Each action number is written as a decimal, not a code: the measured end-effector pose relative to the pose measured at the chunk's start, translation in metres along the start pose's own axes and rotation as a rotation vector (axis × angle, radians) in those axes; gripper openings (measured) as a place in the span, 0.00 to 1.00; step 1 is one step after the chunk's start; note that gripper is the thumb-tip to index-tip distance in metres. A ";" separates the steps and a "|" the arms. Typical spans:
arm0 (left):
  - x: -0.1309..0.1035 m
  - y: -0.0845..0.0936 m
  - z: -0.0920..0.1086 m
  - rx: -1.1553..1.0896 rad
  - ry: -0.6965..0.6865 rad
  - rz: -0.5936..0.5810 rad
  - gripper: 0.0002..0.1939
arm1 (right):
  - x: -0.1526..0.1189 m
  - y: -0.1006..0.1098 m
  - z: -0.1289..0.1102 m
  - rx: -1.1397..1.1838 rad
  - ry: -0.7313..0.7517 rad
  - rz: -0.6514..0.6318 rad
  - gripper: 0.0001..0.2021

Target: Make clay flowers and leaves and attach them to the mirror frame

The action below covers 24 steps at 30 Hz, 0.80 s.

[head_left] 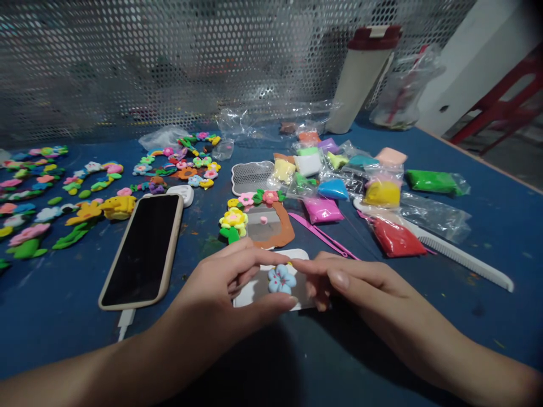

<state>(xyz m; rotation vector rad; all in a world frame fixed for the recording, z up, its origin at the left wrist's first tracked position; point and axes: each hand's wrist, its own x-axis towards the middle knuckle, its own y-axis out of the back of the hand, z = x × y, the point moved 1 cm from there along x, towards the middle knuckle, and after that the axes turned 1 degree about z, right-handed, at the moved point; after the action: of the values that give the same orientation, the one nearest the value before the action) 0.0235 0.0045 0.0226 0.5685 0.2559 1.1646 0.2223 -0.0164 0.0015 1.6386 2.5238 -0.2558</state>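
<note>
Any lettering on the phone [142,249], the tumbler [360,79] or the pink bag [323,210] is too small or blurred for us to read.

Our left hand [224,288] comes in from the lower left, its forearm slanting over the worktop [68,333]. Its index finger reaches across just above the blue flower [281,280] and its thumb lies below, the two spread with the flower between them; we cannot tell whether they pinch it. The other left fingers curl under, partly hidden. Our right hand [369,288] reaches in from the lower right, index finger stretched leftward so that the two index tips meet, or nearly meet, at the flower's upper edge. The right thumb sits near its index finger, and the remaining fingers bend down by the right edge of the white-rimmed panel [302,291]; whether they grip that edge we cannot tell.

The flower is over the middle of this panel, face up, with small red marks at its centre. Just beyond, we see a brown frame [286,229] with clay blooms along its top and left. The pink tool [318,237] lies to its right, and farther right the comb [466,257] passes beside the red bag [396,236]. A cable [126,322] runs into the phone's near end.
</note>
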 end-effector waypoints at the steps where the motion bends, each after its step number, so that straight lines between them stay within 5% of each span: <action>1: 0.000 0.000 0.000 -0.003 0.003 -0.006 0.12 | 0.000 0.000 0.000 -0.010 -0.004 0.002 0.13; 17: -0.002 0.000 -0.003 -0.019 0.031 0.002 0.11 | -0.002 0.000 0.002 -0.072 0.021 0.034 0.12; 24: -0.003 0.000 -0.006 0.129 -0.110 0.041 0.12 | -0.002 0.000 -0.002 -0.074 0.000 0.090 0.10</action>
<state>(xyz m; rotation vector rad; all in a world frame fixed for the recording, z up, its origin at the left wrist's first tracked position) 0.0195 0.0036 0.0175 0.7522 0.2266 1.1576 0.2235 -0.0180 0.0036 1.7185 2.4204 -0.1519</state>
